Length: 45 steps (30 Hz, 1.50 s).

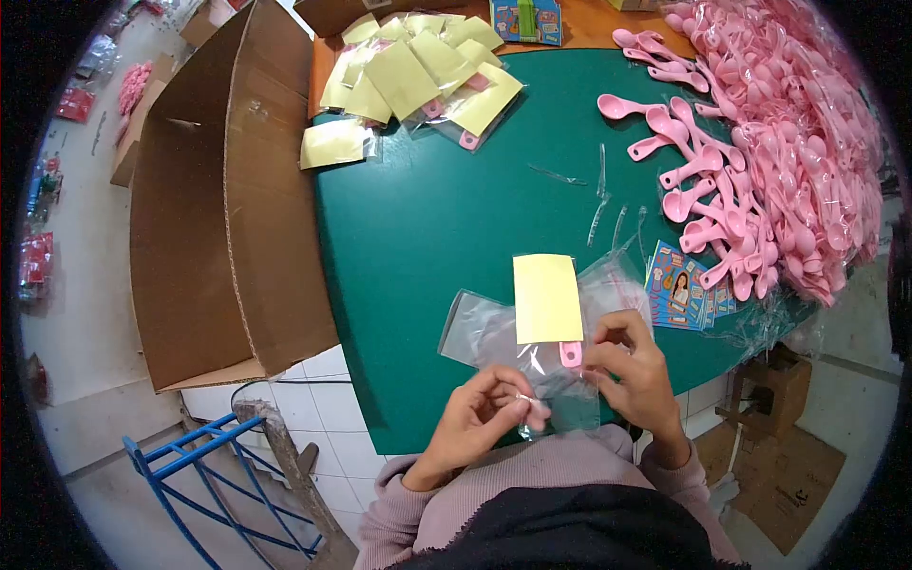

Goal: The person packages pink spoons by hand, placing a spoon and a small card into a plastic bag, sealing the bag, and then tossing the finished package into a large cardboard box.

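head view — left hand (480,418), right hand (635,370): fingers clamped on clear bag (480,332) — yellow card (547,297) inside

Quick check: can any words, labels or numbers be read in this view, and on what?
No text is legible.
The printed cards beside the pink spoons: colourful print with a figure, lettering too small.
The blue printed cards at the top of the view: too blurred.
The cardboard on the floor: dark mark, unreadable.
The yellow card in the clear bag held by left hand and right hand: blank side.
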Each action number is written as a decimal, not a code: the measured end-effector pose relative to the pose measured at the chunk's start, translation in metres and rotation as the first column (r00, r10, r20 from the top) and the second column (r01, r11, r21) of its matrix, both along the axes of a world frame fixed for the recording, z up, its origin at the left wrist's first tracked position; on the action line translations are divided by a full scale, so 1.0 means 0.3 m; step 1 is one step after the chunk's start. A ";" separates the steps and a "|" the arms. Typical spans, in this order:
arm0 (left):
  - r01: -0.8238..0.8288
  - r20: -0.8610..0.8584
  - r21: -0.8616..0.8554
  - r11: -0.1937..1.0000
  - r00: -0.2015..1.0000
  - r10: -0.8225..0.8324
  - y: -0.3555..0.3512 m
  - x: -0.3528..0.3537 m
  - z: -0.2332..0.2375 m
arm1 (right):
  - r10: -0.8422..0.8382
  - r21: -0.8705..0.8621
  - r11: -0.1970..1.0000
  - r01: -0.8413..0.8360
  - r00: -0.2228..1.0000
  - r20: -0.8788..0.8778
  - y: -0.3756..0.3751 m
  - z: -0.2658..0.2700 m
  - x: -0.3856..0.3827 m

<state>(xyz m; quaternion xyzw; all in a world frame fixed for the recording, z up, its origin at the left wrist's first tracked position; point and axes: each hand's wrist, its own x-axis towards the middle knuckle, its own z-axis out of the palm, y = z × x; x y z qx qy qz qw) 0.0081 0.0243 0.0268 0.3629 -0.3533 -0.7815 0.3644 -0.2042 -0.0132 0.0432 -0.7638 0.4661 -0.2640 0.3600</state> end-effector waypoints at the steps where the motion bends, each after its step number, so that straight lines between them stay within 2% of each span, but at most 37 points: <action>1: -0.084 -0.138 0.046 0.995 0.986 0.089 0.000 0.008 -0.001 | -0.023 0.031 0.999 0.022 0.998 0.053 0.001 0.001 -0.010; 2: -0.076 -0.143 0.043 0.996 0.986 0.082 -0.005 0.004 -0.010 | -0.049 0.061 0.997 0.043 0.993 0.105 0.002 0.002 -0.021; 3: -0.110 -0.061 -0.004 0.994 0.992 0.109 -0.008 0.003 -0.023 | -0.054 0.059 0.997 0.048 0.993 0.102 0.004 -0.001 -0.030; 4: -0.143 0.022 -0.051 0.988 0.989 0.144 -0.009 0.003 -0.029 | -0.053 0.127 0.991 0.034 0.987 0.149 0.006 -0.008 -0.036; 5: -0.064 0.401 -0.274 0.960 0.899 0.174 -0.014 -0.015 -0.027 | -0.049 0.195 0.981 0.010 0.979 0.197 0.006 -0.012 -0.038; 6: -0.073 0.402 -0.272 0.960 0.897 0.182 -0.028 -0.018 -0.020 | -0.040 0.197 0.980 0.000 0.979 0.198 0.004 -0.009 -0.036; 8: 0.219 0.576 -0.477 0.851 0.809 0.115 -0.056 -0.023 -0.009 | -0.023 0.191 0.981 -0.020 0.976 0.217 0.001 -0.001 -0.033; 9: 0.108 0.563 -0.395 0.912 0.813 0.148 -0.051 -0.031 -0.011 | -0.020 0.192 0.981 -0.022 0.976 0.217 0.000 -0.005 -0.037; 12: 0.069 0.570 -0.383 0.921 0.803 0.176 -0.044 -0.035 -0.024 | -0.003 0.165 0.986 -0.025 0.986 0.166 0.019 -0.032 -0.045; 14: 0.061 0.562 -0.354 0.933 0.811 0.160 -0.037 -0.041 -0.025 | -0.221 0.424 0.903 0.069 0.921 0.320 0.040 -0.049 -0.027; 15: 0.053 0.551 -0.329 0.943 0.822 0.146 -0.035 -0.045 -0.026 | -0.222 0.425 0.903 0.070 0.921 0.320 0.050 -0.059 -0.020; 17: 0.018 0.542 -0.304 0.952 0.826 0.157 -0.033 -0.054 -0.026 | -0.437 0.625 0.777 0.076 0.780 0.448 0.061 -0.073 -0.004; 18: -0.018 0.533 -0.279 0.960 0.829 0.170 -0.032 -0.057 -0.026 | -0.437 0.624 0.777 0.075 0.779 0.450 0.059 -0.065 0.005; 20: -0.041 0.534 -0.245 0.969 0.828 0.170 -0.026 -0.063 -0.031 | -0.517 0.660 0.719 0.215 0.801 0.302 0.052 -0.040 0.020; 25: -0.180 0.496 -0.151 0.972 0.837 0.233 -0.010 -0.093 -0.038 | -0.580 0.620 0.724 0.302 0.753 0.310 0.049 -0.031 0.044; 27: -0.385 0.319 -0.101 0.917 0.861 0.397 -0.007 -0.104 -0.040 | -0.582 0.610 0.729 0.311 0.751 0.312 0.051 -0.029 0.048; 31: -0.299 0.320 -0.132 0.945 0.890 0.326 0.001 -0.080 -0.056 | -0.531 0.600 0.750 0.278 0.794 0.296 0.054 -0.024 0.054; 33: -0.097 0.409 -0.110 0.989 0.903 0.134 -0.018 -0.066 -0.025 | -0.519 0.596 0.755 0.272 0.804 0.290 0.052 -0.017 0.051; 36: -0.106 0.370 -0.139 0.985 0.917 0.151 -0.068 -0.046 0.011 | -0.438 0.571 0.785 0.242 0.868 0.235 0.028 -0.004 0.016; 37: -0.041 0.451 -0.333 0.942 0.870 0.197 -0.111 -0.026 0.028 | -0.371 0.401 0.870 0.286 0.916 0.152 0.006 -0.006 -0.013; 38: 0.026 0.512 -0.360 0.933 0.841 0.174 -0.164 0.005 0.061 | -0.315 0.217 0.930 0.297 0.948 0.054 -0.020 -0.007 -0.044; 40: -0.075 0.427 -0.545 0.835 0.833 0.353 -0.282 0.045 0.066 | -0.313 -0.143 0.946 0.291 0.935 -0.167 -0.114 0.031 -0.114; 41: -0.097 0.474 -0.587 0.803 0.764 0.438 -0.334 0.059 0.075 | -0.347 -0.301 0.918 0.257 0.889 -0.298 -0.154 0.023 -0.159; 42: 0.041 0.595 -0.714 0.699 0.561 0.575 -0.367 0.064 0.088 | -0.398 -0.454 0.870 0.195 0.821 -0.410 -0.194 0.016 -0.202; 43: 0.256 0.633 -0.753 0.606 0.532 0.562 -0.377 0.065 0.091 | -0.403 -0.464 0.864 0.196 0.821 -0.404 -0.226 0.012 -0.236; 44: 0.461 0.669 -0.743 0.486 0.496 0.553 -0.383 0.066 0.089 | -0.353 -0.430 0.892 0.137 0.806 -0.476 -0.248 0.006 -0.265; 45: 0.500 0.702 -0.705 0.503 0.596 0.390 -0.366 0.039 0.075 | -0.299 -0.390 0.917 0.079 0.783 -0.546 -0.258 0.001 -0.286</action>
